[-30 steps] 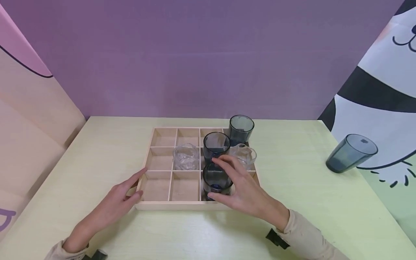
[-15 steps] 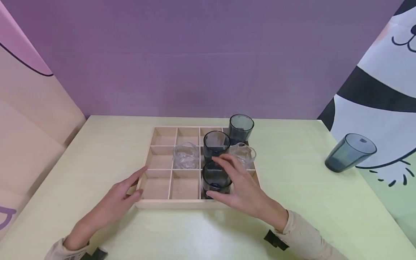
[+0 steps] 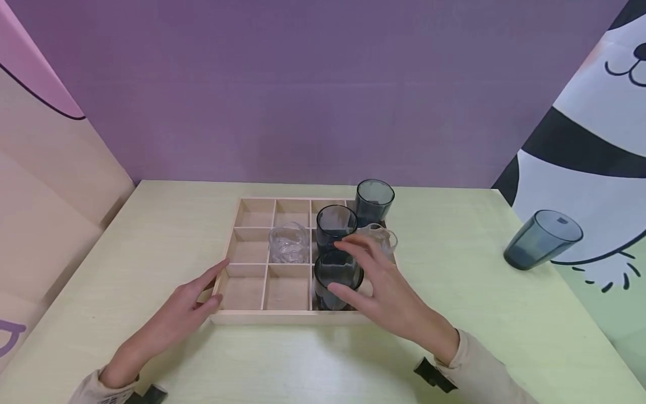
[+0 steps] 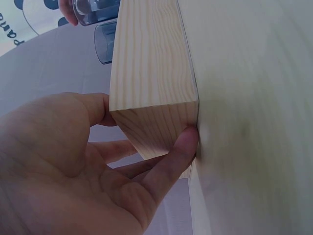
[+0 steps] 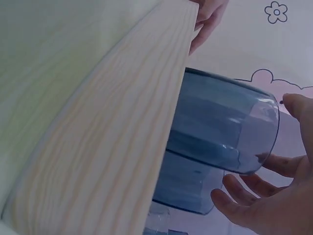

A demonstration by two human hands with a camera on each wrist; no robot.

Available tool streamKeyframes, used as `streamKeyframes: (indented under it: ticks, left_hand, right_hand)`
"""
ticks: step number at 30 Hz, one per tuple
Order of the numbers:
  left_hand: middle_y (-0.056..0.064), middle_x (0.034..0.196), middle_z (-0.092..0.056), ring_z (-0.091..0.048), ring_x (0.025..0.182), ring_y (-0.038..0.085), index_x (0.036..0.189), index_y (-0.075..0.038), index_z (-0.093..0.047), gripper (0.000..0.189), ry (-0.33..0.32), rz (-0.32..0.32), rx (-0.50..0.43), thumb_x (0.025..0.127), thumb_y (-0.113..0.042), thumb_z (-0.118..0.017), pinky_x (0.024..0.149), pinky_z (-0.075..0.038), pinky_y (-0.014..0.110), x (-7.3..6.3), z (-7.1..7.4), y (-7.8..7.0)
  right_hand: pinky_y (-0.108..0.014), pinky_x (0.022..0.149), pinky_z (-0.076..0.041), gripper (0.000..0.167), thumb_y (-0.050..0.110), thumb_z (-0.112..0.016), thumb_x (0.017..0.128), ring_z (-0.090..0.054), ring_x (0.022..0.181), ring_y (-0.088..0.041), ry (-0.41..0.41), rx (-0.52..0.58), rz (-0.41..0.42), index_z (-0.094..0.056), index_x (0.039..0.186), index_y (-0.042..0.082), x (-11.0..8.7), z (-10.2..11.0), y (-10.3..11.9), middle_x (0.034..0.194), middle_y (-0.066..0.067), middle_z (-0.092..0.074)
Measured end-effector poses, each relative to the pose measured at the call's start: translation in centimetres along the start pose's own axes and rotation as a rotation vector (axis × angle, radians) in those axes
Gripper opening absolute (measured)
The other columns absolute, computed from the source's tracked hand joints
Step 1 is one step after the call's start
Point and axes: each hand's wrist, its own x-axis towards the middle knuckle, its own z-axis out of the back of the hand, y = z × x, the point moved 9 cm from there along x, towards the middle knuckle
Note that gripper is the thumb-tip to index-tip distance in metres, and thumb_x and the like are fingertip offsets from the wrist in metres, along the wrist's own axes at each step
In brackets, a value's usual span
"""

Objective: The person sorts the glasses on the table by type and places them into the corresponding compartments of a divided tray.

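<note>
My left hand (image 3: 179, 311) touches the left side of a wooden divided tray (image 3: 282, 317) near its front corner; in the left wrist view its fingertips rest against the wood (image 4: 156, 120). A smoky-blue drinking glass (image 3: 337, 272) stands upright in the front row, third compartment from the left. Around its right side is my right hand (image 3: 388, 292), with thumb and fingers spread. In the right wrist view, a gap shows between the thumb (image 5: 295, 105) and the glass's rim. Behind this glass stands a similar tumbler (image 3: 335, 221), in the middle row.
Another smoky glass (image 3: 373, 202) stands in the back right compartment. A clear glass (image 3: 289, 244) sits in the middle row's second compartment; another clear glass (image 3: 388, 238), partly behind my right hand, is at the right. One more smoky tumbler (image 3: 542, 240) stands near the table's right edge.
My right hand has loosened its hold on the front glass and shifted slightly right, its fingers spreading away from the rim. The left hand stays at the tray's side.
</note>
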Motion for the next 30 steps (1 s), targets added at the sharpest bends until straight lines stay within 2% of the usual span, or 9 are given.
streamKeyframes:
  ticks: [6,8,13,23,30]
  left_hand:
    - [0.026,0.151,-0.04,-0.022,0.046,-0.001,0.158,-0.015,-0.029,0.062,0.005,-0.003,-0.012,0.101,-0.012,-0.055,0.045,-0.036,0.024,0.0,0.2,-0.1]
    - [0.026,0.151,-0.04,-0.021,0.046,-0.001,0.158,-0.015,-0.029,0.062,0.005,-0.004,-0.016,0.101,-0.012,-0.055,0.045,-0.036,0.024,-0.1,0.3,-0.2]
    - [0.026,0.151,-0.04,-0.021,0.046,-0.001,0.158,-0.015,-0.029,0.062,0.008,-0.004,-0.02,0.102,-0.013,-0.054,0.044,-0.036,0.024,-0.1,0.3,-0.3]
    - [0.024,0.153,-0.039,-0.024,0.045,-0.001,0.158,-0.019,-0.028,0.063,0.004,-0.003,-0.027,0.102,-0.013,-0.055,0.044,-0.037,0.025,0.0,0.1,0.0]
    - [0.024,0.151,-0.04,-0.023,0.046,-0.002,0.158,-0.017,-0.03,0.062,0.001,-0.006,-0.018,0.101,-0.012,-0.055,0.046,-0.037,0.024,0.0,0.1,-0.1]
  right_hand:
    - [-0.045,0.104,-0.042,0.056,0.032,-0.07,0.094,-0.043,0.132,-0.018,-0.061,-0.034,0.023,-0.05,0.143,0.013,0.1,1.8,-0.5,0.145,-0.001,-0.041]
    - [-0.042,0.1,-0.044,0.053,0.029,-0.07,0.094,-0.044,0.131,-0.018,-0.084,-0.051,0.026,-0.052,0.141,0.012,0.3,2.6,-0.7,0.144,-0.001,-0.043]
    - [-0.044,0.098,-0.045,0.047,0.025,-0.071,0.094,-0.046,0.129,-0.02,-0.128,-0.076,0.021,-0.057,0.137,0.012,0.4,4.3,-1.2,0.142,-0.004,-0.045]
    - [-0.052,0.1,-0.04,0.051,0.012,-0.073,0.089,-0.048,0.126,-0.028,-0.269,-0.163,0.047,-0.057,0.136,0.006,0.6,8.3,-3.3,0.139,-0.012,-0.049]
    - [-0.045,0.098,-0.042,0.056,0.012,-0.074,0.088,-0.049,0.122,-0.031,-0.369,-0.228,-0.009,-0.054,0.14,0.005,0.1,12.1,-5.3,0.139,-0.014,-0.05]
